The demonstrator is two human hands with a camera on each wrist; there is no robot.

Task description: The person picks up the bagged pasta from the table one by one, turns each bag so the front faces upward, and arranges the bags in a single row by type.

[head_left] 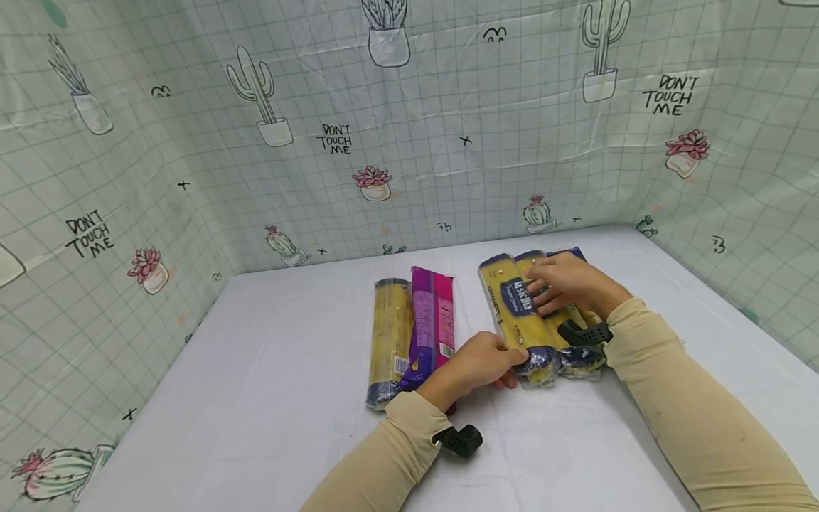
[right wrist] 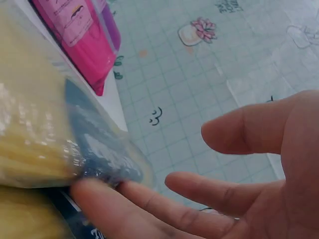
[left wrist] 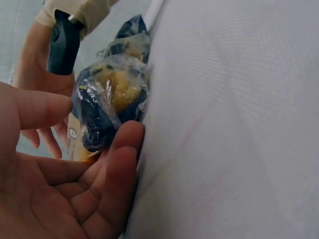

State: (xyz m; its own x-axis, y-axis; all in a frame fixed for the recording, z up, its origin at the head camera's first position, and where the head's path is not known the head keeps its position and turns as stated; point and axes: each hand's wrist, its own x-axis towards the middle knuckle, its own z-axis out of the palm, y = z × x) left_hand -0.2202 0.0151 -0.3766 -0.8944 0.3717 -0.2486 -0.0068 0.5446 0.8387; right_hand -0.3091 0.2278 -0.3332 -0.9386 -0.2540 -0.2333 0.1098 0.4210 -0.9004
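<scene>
Pinches in fingers of left hand [head_left: 481,363] the near end of a long, yellow-and-navy, clear-plastic spaghetti packet [head_left: 510,302], lying at one o'clock from that hand, and touches its three-o'clock edge with released fingers of right hand [head_left: 569,281].

The bench [head_left: 288,370] has a white top. Pale, gridded, plant-printed sheeting [head_left: 422,107] encloses its back and sides.

Lies label up on the counter [head_left: 288,355] as a clear-wrapped yellow spaghetti pack [head_left: 515,302] with a crumpled dark-blue near end; sits close beside a similar yellow pack [head_left: 552,326], likewise crumpled nearest.
</scene>
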